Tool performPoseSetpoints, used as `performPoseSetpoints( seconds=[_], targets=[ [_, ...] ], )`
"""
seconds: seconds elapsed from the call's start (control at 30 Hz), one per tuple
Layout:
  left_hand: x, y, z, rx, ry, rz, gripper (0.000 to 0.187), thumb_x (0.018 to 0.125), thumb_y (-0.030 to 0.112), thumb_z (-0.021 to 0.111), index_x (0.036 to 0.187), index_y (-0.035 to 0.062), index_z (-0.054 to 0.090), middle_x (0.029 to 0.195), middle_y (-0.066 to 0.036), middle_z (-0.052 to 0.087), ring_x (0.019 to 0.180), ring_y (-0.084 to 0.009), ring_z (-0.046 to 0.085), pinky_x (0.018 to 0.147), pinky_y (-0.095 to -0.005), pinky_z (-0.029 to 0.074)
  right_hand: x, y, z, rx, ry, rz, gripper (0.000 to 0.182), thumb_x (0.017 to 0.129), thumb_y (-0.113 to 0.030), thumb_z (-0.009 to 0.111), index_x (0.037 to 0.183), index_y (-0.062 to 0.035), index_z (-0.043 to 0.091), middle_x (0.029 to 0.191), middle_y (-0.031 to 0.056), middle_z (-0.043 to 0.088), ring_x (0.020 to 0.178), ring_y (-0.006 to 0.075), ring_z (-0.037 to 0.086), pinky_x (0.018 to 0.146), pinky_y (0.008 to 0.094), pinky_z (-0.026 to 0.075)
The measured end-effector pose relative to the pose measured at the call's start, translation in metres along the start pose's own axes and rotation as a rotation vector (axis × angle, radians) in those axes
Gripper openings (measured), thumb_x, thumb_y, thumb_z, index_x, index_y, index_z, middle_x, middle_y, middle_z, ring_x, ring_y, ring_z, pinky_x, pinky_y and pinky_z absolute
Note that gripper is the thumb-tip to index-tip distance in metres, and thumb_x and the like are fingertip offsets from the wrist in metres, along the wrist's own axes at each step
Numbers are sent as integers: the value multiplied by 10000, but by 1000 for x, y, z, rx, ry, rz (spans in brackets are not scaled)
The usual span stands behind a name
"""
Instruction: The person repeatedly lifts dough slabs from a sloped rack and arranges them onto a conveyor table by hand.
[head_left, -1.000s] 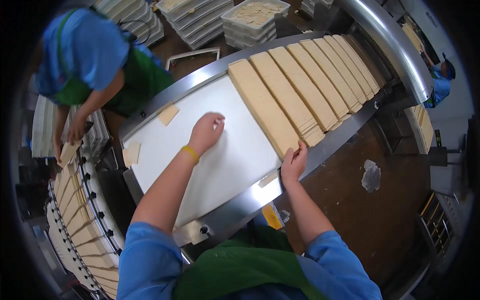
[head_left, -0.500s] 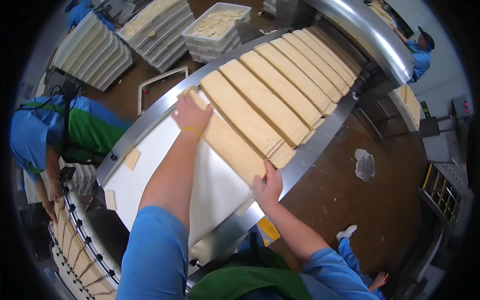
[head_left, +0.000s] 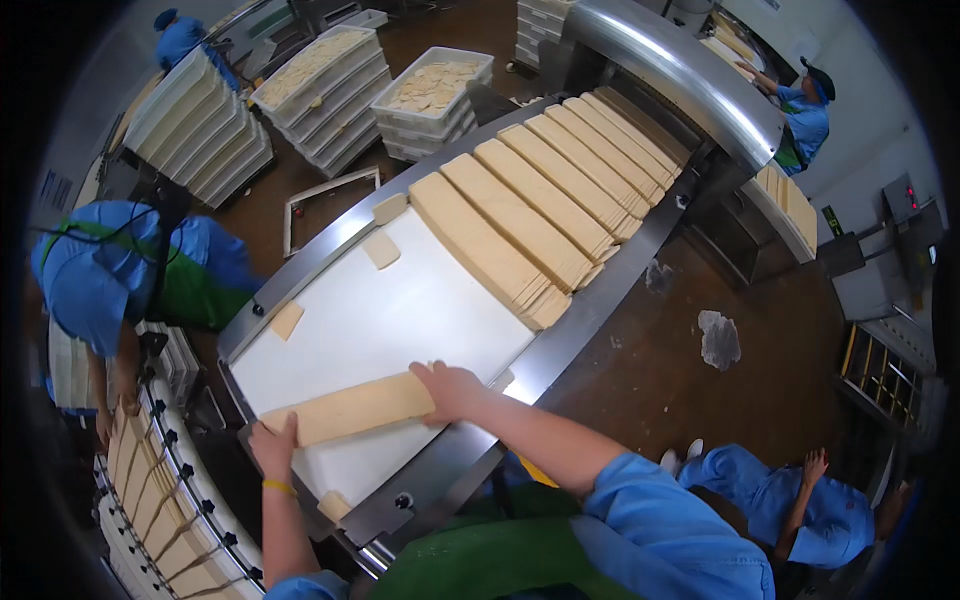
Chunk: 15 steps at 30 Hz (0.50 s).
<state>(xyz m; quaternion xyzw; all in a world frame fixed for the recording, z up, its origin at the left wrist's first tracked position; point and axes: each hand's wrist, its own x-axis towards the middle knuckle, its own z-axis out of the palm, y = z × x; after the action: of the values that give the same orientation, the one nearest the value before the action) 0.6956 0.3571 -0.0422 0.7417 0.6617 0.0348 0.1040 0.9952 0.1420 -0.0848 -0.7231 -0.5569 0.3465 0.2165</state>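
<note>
Between my hands is a long pale-beige strip of stacked thin sheets (head_left: 350,410), low over the near part of the white belt (head_left: 400,305). My left hand (head_left: 275,447), a yellow band at its wrist, grips the strip's left end. At the right end, the fingers of my right hand (head_left: 450,392) are closed round it. Farther up the belt lies a row of similar strips (head_left: 490,240), side by side. Small loose beige pieces (head_left: 380,251) rest on the belt, one (head_left: 335,505) near its front edge.
Metal rails (head_left: 590,320) border the belt, and a rounded steel hood (head_left: 680,80) covers its far end. A co-worker (head_left: 110,270) at left bends over a curved conveyor (head_left: 150,500) carrying more strips. Stacked white crates (head_left: 330,90) stand behind. Another person (head_left: 790,500) is at lower right.
The nearest strip has left the row and come toward me, turned crosswise, with both hands on its ends. A person at lower right shows more fully.
</note>
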Motion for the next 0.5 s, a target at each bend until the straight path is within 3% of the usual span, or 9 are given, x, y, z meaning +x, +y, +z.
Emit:
performPoseSetpoints(
  seconds=[0.07,0.1,0.17,0.2,0.37,0.5],
  targets=[
    [-42,-11,-8,-358,13,2,660,696,357,819,1060,-84,490,987,-231,608,890,-337,621,798,-393,499,21,1,10,-16,-41,-52,731,690,-246,741,1299,-115,359,1162,218,498,940,394,588,817,449,491],
    [-52,-29,-1,-461,19,-95,642,700,332,826,1060,-71,479,974,-196,602,906,-281,610,821,-353,486,24,-9,10,5,-59,-91,711,683,-232,746,1275,-121,369,1147,219,496,937,393,589,812,451,492],
    [-69,-63,1,-447,141,-118,656,710,349,818,1076,-66,466,986,-185,595,910,-269,604,828,-353,486,25,-31,13,44,-90,-177,672,669,-206,754,1228,-133,389,1116,223,491,933,389,591,801,453,494],
    [-75,-86,-5,-460,179,-132,655,712,350,817,1076,-66,466,999,-188,592,914,-269,603,830,-353,485,23,-50,18,63,-62,-207,640,654,-198,765,1179,-131,404,1093,220,485,915,388,592,801,453,494],
    [-121,-218,-72,-517,424,-145,626,735,324,798,1116,-48,472,1061,-187,584,949,-271,590,855,-365,473,12,-169,91,90,-107,-362,721,687,-214,757,1291,-126,374,1134,219,478,1016,389,549,852,452,480],
    [-189,-349,-149,-270,561,-371,657,735,376,765,1156,-48,491,1040,-233,608,969,-354,595,866,-408,463,-22,-281,183,226,-210,-588,710,748,-235,739,1336,-76,374,1202,222,463,1108,375,512,948,418,435]
  ],
)
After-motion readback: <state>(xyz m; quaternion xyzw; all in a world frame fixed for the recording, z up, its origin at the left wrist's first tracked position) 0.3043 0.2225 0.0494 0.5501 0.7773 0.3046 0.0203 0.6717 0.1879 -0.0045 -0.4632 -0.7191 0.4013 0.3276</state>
